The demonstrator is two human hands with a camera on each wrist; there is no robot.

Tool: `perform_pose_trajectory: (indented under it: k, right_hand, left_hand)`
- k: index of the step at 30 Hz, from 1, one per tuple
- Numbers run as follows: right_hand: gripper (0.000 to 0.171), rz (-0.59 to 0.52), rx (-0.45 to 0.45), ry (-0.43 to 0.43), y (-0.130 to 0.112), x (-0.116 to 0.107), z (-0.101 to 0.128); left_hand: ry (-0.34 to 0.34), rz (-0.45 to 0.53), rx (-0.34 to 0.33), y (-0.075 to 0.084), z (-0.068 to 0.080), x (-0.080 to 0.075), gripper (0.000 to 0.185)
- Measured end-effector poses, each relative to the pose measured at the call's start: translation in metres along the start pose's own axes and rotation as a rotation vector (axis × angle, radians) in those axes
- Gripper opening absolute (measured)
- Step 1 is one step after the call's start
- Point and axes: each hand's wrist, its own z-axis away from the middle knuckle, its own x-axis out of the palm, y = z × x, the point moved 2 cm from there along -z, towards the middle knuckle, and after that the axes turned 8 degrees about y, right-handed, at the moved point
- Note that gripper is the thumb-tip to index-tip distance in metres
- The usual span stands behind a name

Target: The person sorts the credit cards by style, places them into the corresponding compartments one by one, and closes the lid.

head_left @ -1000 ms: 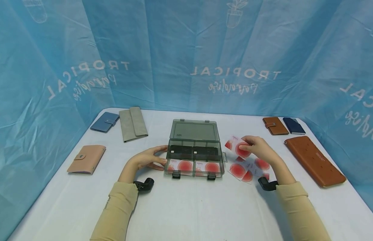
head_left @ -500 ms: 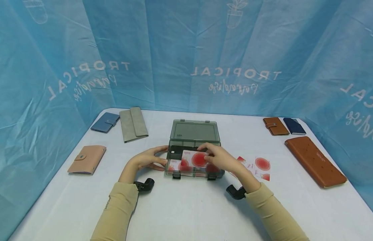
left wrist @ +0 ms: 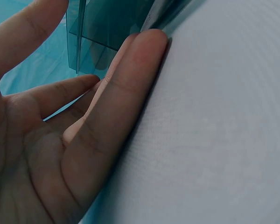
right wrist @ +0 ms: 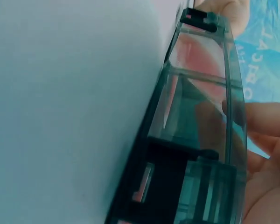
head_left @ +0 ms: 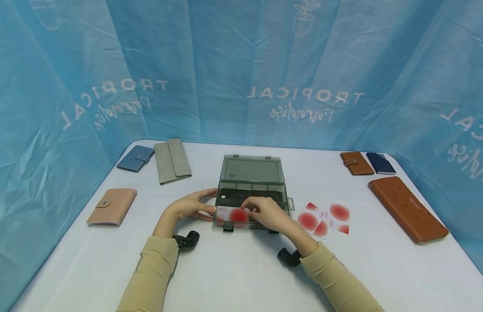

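Observation:
A green see-through divided box point(head_left: 252, 170) stands mid-table with its lid up and back. Dark blocks point(head_left: 233, 196) lie in its rear compartments. My left hand point(head_left: 192, 204) rests against the box's left side, fingers straight and spread; in the left wrist view a fingertip point(left wrist: 147, 46) touches the lower wall. Over the front left compartment my right hand point(head_left: 266, 212) pinches the right end of a white and red card point(head_left: 228, 214). Through the clear wall in the right wrist view, the card point(right wrist: 196, 56) slants inside the box. Part of the front right compartment is hidden by the right hand.
Several loose white and red cards point(head_left: 323, 219) lie right of the box. A tan card holder point(head_left: 112, 206), a blue one point(head_left: 136, 157) and a grey wallet point(head_left: 173, 161) lie left. On the right are a long brown wallet point(head_left: 406, 209), a small brown one point(head_left: 357, 163) and a navy one point(head_left: 380, 163).
My right hand has carried a card left from the loose pile into the box's front left compartment. The left hand has stayed at the box's left side.

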Motion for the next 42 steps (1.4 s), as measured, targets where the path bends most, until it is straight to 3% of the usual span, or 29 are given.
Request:
perform_pose_trajectory:
  k: [8,12,21,26,29,35,42]
  right_hand:
    - [0.035,0.03,0.032,-0.139,0.005,0.002,0.001]
    - [0.037,0.025,0.005,-0.145,0.007,-0.001,0.003]
    - [0.033,-0.072,-0.052,0.001,0.018,-0.036,0.021]
    - [0.032,-0.075,0.049,0.148,0.044,-0.064,0.04]
    - [0.038,-0.014,0.143,0.165,0.063,-0.077,0.051]
    - [0.061,0.177,0.319,0.075,0.09,-0.092,0.067]
    - [0.08,0.366,0.355,0.008,0.102,-0.087,0.075]
  left_hand:
    - [0.012,-0.013,-0.008,0.001,0.0,0.0,0.082]
    - [0.012,-0.008,-0.007,0.0,-0.001,0.0,0.081]
    - [0.011,-0.003,-0.005,-0.001,-0.001,-0.002,0.081]
    - [0.003,-0.001,0.006,-0.001,0.0,-0.001,0.081]
    - [0.003,-0.002,0.005,0.0,0.001,-0.001,0.08]
    - [0.015,0.001,-0.001,0.001,0.0,-0.001,0.08]
    - [0.006,0.006,0.0,0.0,0.0,0.0,0.08]
